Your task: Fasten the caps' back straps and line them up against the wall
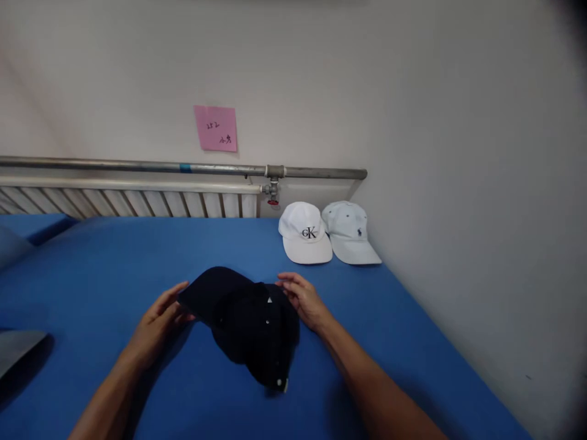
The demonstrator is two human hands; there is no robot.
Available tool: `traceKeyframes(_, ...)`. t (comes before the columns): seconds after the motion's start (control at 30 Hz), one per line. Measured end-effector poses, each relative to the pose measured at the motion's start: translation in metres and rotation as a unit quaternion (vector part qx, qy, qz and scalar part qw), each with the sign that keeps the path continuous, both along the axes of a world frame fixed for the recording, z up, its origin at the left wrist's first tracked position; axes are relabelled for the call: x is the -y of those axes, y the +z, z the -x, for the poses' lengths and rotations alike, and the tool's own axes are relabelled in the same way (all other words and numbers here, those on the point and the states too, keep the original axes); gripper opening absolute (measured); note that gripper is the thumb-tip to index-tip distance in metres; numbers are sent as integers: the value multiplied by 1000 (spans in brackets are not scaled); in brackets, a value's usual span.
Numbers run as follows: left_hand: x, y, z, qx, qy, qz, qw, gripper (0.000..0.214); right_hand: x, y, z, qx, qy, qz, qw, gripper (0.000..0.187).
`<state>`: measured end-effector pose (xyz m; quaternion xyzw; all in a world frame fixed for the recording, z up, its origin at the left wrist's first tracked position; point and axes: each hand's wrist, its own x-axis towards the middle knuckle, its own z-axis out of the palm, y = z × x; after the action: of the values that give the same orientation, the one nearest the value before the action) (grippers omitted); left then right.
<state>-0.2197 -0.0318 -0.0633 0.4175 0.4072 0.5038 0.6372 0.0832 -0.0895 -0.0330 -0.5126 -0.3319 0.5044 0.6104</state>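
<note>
A black baseball cap [250, 324] lies on the blue table surface [114, 269] in front of me, its brim pointing away to the left. My left hand [160, 318] pinches the edge of the brim with its fingers closed on it. My right hand [302, 299] rests on the crown's right side, fingers curled against the fabric.
Two white caps stand at the back right corner: one with a black logo [305, 235], one with a small emblem [351, 232]. A metal pipe [183, 166] and radiator [128, 201] run along the wall, with a pink sticky note [215, 128] above. Grey items [18, 348] lie at the left edge.
</note>
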Motion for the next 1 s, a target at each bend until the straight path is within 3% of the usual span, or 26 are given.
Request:
traceKeyframes(0.17,4,6,-9,35,-10,-8,999,80,1,4,3,23,10,9,1000,31)
traceKeyframes(0.33,4,4,-11,-28,39,-124,991,63,18,2,11,13,-22,57,998,30)
traceKeyframes(0.4,10,7,-13,-135,66,-231,961,54,31,-2,17,-15,-47,70,996,25)
traceKeyframes(0.47,20,14,-17,-253,68,-362,894,46,45,-5,23,-43,-70,72,994,24)
traceKeyframes(0.6,46,30,-31,-349,-44,-549,758,42,58,-7,31,-84,-99,70,989,25)
traceKeyframes(0.7,58,38,-36,-402,-112,-588,693,42,56,-5,28,-108,-112,72,985,24)
traceKeyframes(0.83,65,40,-40,-437,-150,-581,670,49,53,-3,19,-119,-103,79,984,21)
traceKeyframes(1.0,58,32,-38,-406,-186,-565,694,46,52,-4,13,-53,-100,75,991,20)
